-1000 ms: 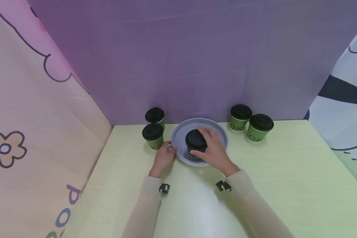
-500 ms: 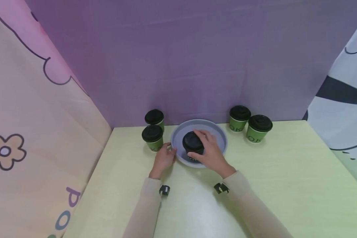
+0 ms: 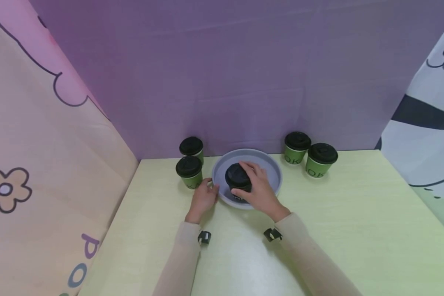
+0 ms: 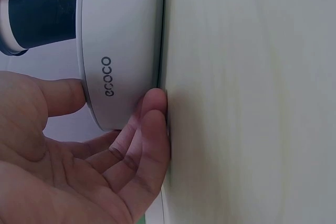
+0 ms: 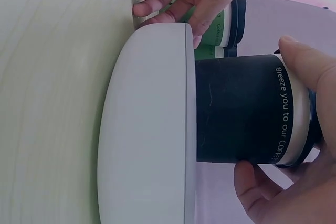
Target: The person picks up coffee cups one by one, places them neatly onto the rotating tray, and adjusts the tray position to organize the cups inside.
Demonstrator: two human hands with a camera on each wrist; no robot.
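On the far left we see a pale cloth printed with a flower. Next, on the pale table, stand two lidded green cups: the rear left cup and, just in front of it, the front left cup.

Right beside them we find the left hand, its thumb pressing the rim of the round grey tray while its other fingers curl in under the outer wall, so it grips the edge. We cannot tell whether it touches the front left cup. In the left wrist view we read "ecoco" on the tray's wall.

Within the tray's rim, left of its middle, we see the dark cup, upright under a black lid; the wall hides its base. The right hand holds it from the right, thumb and fingers spread around its upper part.

Farther right we see the rear right cup and, just in front and to its right, the front right cup, both green with black lids.
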